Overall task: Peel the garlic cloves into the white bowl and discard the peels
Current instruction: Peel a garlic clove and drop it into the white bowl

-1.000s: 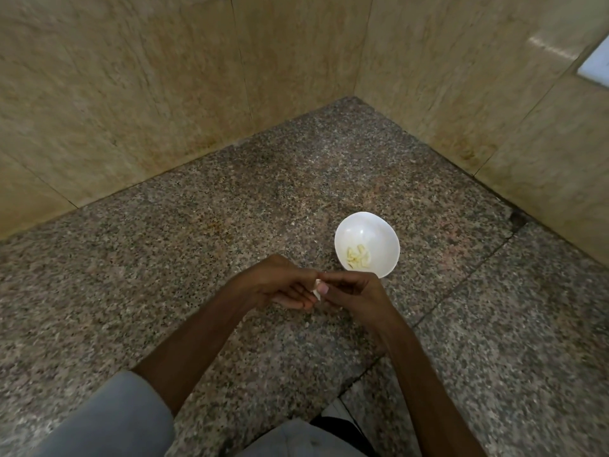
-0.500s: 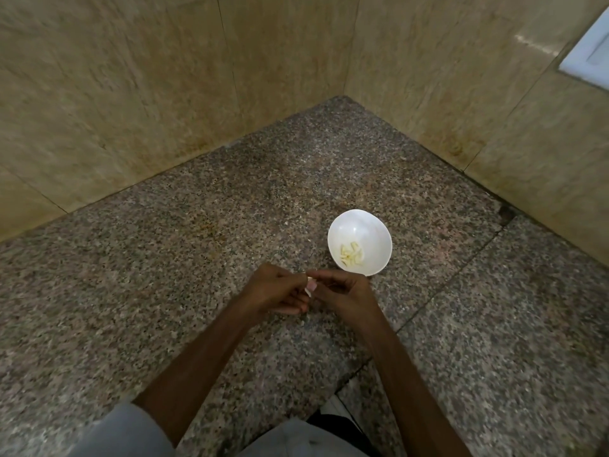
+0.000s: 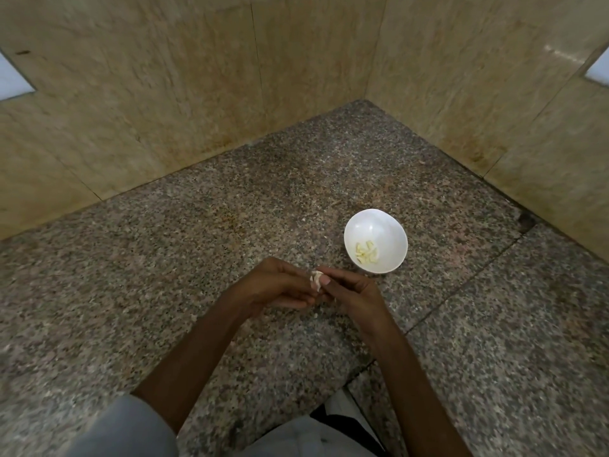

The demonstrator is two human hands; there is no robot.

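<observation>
A white bowl (image 3: 375,225) stands on the speckled granite counter (image 3: 197,258), with several peeled pale garlic cloves (image 3: 366,251) in its bottom. Just in front and left of the bowl, my left hand (image 3: 273,288) and my right hand (image 3: 352,293) meet fingertip to fingertip. Between them they pinch a small whitish garlic clove (image 3: 316,279) with papery skin showing. The clove is partly hidden by my fingers.
Beige marble walls (image 3: 230,94) close the counter in a corner behind the bowl. A seam (image 3: 461,285) runs diagonally across the granite to the right of my hands. Tiny bits of peel (image 3: 315,314) lie on the counter under my hands.
My hands stay together on the clove; more of its white skin shows between the fingertips now. The view has shifted slightly, and the bowl has not moved.
</observation>
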